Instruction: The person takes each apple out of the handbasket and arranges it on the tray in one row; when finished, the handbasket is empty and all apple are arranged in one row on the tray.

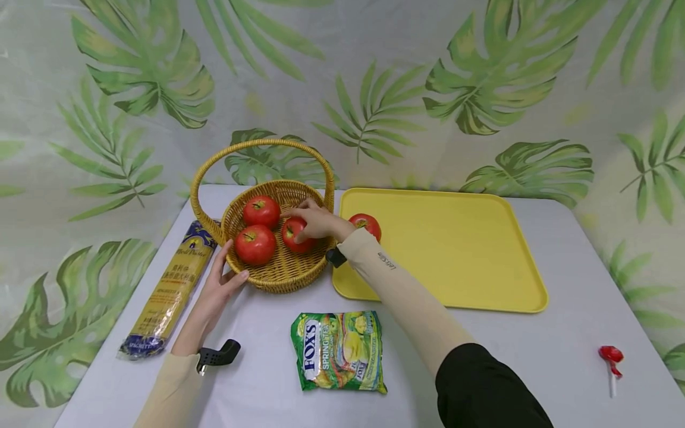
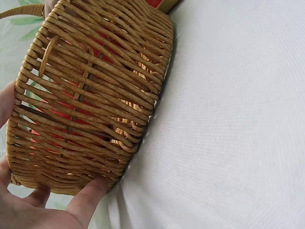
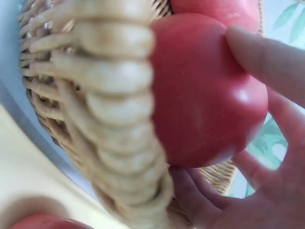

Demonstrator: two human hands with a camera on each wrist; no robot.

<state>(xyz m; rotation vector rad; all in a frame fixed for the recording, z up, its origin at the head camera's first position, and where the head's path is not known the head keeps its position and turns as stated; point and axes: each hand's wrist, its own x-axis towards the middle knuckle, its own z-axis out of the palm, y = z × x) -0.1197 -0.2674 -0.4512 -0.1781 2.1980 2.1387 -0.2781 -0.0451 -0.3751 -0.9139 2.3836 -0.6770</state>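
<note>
A wicker basket [image 1: 286,279] with a tall hoop handle holds red apples. My right hand [image 1: 317,221] reaches over its right rim, fingers and thumb curled round one apple [image 1: 293,235]; in the right wrist view this apple [image 3: 205,95] lies against the fingers of my hand [image 3: 271,191]. Two other apples [image 1: 255,245] lie on the basket's left side. My left hand [image 1: 216,291] holds the basket's lower left side, thumb and fingers spread along the rim and wall. Close up, the left wrist view has that hand [image 2: 43,210] against the woven wall [image 2: 90,109].
A yellow tray [image 1: 444,255] lies right of the basket, with one apple [image 1: 366,224] at its left end, partly behind my right forearm. A spaghetti pack [image 1: 171,291] lies at the left, a green candy bag [image 1: 339,352] in front, a red lollipop [image 1: 611,355] far right.
</note>
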